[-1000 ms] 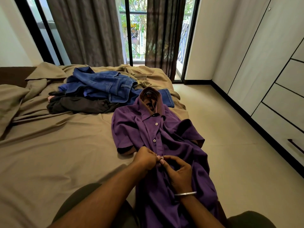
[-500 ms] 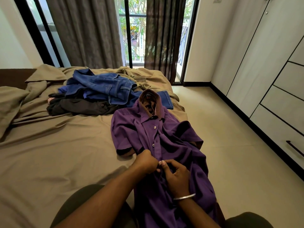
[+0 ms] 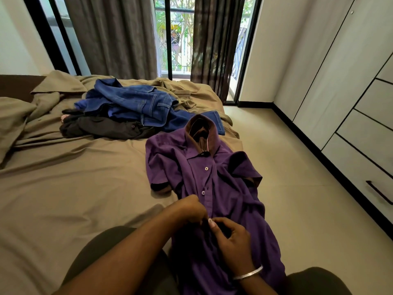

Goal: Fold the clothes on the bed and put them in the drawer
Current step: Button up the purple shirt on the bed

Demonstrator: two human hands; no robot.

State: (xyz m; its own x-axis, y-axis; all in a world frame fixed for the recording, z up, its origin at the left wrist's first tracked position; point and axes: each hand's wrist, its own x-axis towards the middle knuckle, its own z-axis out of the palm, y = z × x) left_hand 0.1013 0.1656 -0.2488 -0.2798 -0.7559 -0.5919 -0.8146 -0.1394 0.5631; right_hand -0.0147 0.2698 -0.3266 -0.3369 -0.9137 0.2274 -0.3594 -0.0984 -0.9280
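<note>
Buttoning step, I judge: my left hand (image 3: 191,210) and right hand (image 3: 230,236) both pinch the purple shirt (image 3: 214,188) placket, shirt lying collar-away at the bed (image 3: 74,199) edge. Next: finish buttons, then fold. Smooth thin weave. Beyond the shirt: stiff blue jeans (image 3: 136,105), limp black garment (image 3: 106,128).
</note>
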